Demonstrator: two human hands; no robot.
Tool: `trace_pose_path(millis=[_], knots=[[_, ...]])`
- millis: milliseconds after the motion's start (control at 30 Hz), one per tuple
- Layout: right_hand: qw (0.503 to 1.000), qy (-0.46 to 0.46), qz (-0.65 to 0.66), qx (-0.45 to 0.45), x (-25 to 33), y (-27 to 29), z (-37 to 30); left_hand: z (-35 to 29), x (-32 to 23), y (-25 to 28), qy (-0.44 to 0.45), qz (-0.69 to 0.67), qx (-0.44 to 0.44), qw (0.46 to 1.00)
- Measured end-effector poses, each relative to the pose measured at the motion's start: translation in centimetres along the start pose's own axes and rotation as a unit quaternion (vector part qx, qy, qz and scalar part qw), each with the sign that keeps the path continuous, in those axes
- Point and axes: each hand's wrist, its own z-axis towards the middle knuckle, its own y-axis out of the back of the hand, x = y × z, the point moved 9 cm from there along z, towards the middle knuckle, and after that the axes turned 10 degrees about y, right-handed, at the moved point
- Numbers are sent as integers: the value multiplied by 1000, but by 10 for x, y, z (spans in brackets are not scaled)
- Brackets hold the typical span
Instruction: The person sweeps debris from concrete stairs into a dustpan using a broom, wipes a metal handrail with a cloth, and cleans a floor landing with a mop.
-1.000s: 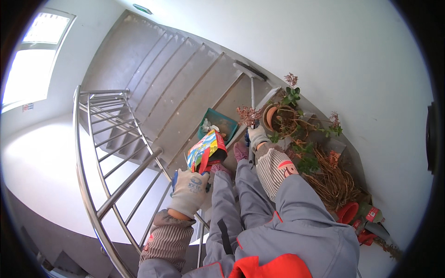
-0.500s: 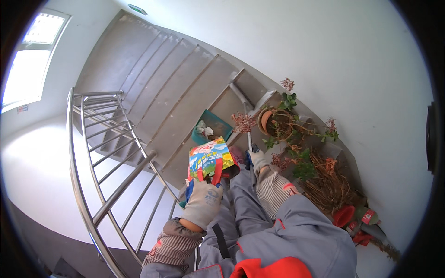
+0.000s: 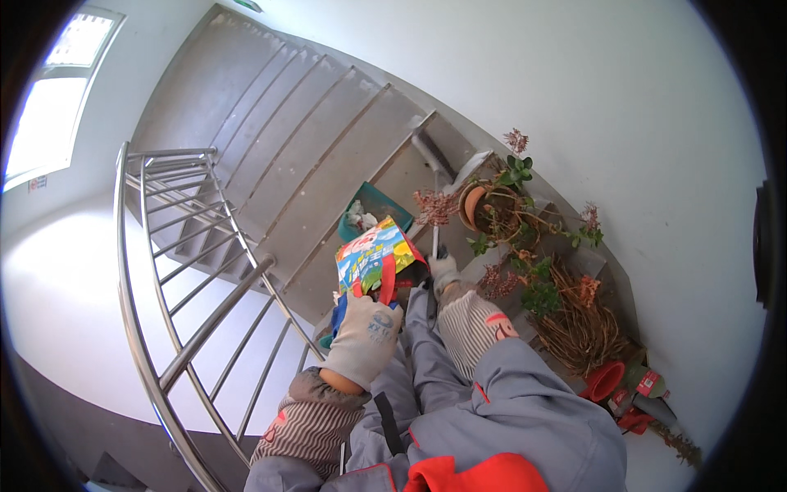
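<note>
Steel railing (image 3: pixel 215 325) on the left, window (image 3: pixel 51 115) at upper left, potted plant (image 3: pixel 473 207) by white wall (image 3: pixel 590 107), dry stems (image 3: pixel 578 324), red pot (image 3: pixel 605 380).

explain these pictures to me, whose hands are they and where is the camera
There is no machine: a person wears the fisheye camera on their own head, looking down, so straight edges bend. Their gloved left hand holds a colourful printed bag by its red straps; their gloved right hand grips a broom. On the stairs beyond the bag sits a teal dustpan with crumpled white litter. A steel railing stands on the left, a potted succulent and dry brown stems on the right.
</note>
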Motion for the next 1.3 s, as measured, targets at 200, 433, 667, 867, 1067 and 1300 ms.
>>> trace_pose_path(millis=[200, 433, 667, 867, 1067, 1300], knots=[[986, -75, 49, 142, -83, -5, -106, 4, 5, 0, -4, 2, 27, 1000], [988, 30, 67, 136, -31, 60, -119, 7, 8, -1, -11, -5, 10, 1000], [985, -37, 13, 169, -67, -1, -106, 5, 6, -7, -14, -2, 20, 1000], [926, -255, 165, 224, 13, 50, -216, -15, 23, -8, -1, 6, 11, 1000], [975, 18, 114, 191, 51, 68, -150, -47, 76, -2, 22, 37, 34, 998], [985, 31, 58, 158, 98, -1, -1, -80, 153, 39, 120, 34, -13, 992]])
